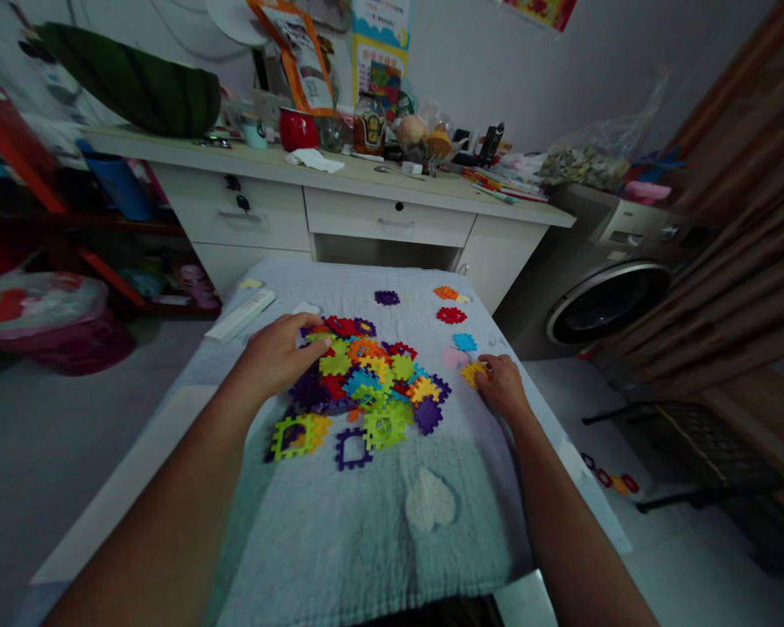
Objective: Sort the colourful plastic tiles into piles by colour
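A heap of coloured foam puzzle tiles (366, 383) lies on a pale towel (366, 522) spread over a small table. My left hand (278, 355) rests palm down on the heap's left side, its fingers reaching onto the tiles. My right hand (503, 383) sits at the heap's right edge, fingers curled on a yellow tile (474, 373). Loose tiles lie beyond: purple (386, 298), orange (445, 293), red (451, 315), blue (465, 342). A purple frame tile (353, 448) and a green one (291, 435) lie nearer me.
A white remote-like bar (240, 315) lies at the towel's far left. Behind stands a white desk (392, 218) crowded with a watermelon (137, 87), red mug (297, 129) and bottles. A washing machine (604, 300) is at right, a pink basin (45, 318) at left, a black chair (706, 453) on the floor.
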A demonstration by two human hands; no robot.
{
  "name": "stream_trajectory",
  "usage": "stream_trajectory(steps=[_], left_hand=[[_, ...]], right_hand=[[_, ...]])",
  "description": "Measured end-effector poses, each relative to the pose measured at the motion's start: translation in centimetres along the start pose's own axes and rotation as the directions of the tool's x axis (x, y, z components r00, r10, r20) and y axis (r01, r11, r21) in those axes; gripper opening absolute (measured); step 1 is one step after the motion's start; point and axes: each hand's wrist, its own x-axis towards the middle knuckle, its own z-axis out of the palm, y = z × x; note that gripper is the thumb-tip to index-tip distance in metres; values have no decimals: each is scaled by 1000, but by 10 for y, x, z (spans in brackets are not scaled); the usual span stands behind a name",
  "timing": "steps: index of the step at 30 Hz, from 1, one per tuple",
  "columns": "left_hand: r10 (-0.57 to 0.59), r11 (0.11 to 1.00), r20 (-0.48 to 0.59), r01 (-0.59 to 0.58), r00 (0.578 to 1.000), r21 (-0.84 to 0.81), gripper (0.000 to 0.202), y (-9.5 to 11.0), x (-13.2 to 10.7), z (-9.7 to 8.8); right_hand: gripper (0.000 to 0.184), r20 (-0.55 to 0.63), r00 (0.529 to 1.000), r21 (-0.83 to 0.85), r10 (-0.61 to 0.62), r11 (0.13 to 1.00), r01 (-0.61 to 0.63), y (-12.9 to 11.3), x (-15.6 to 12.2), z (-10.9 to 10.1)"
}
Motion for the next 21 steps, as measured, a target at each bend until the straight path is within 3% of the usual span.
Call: stream_trajectory(steps=[6, 12, 18, 21], left_hand=[[-87, 929, 114, 39, 990, 368, 53, -13, -38, -5], [-235, 828, 68, 164, 970, 536, 58, -52, -82, -9], [-421, 760, 48, 324, 906, 563, 68, -80, -107, -11], [-398, 798, 103, 288, 912, 529, 71, -94, -114, -7]], right_hand=[[28, -125, 986, 111, -110, 986, 124, -19, -5, -5], [15, 43, 926, 357, -376, 871, 337, -68, -15, -15], [34, 190, 921, 336, -340, 904, 264, -102, -30, -16], [37, 209, 921, 372, -329, 898, 236, -103, -32, -13]])
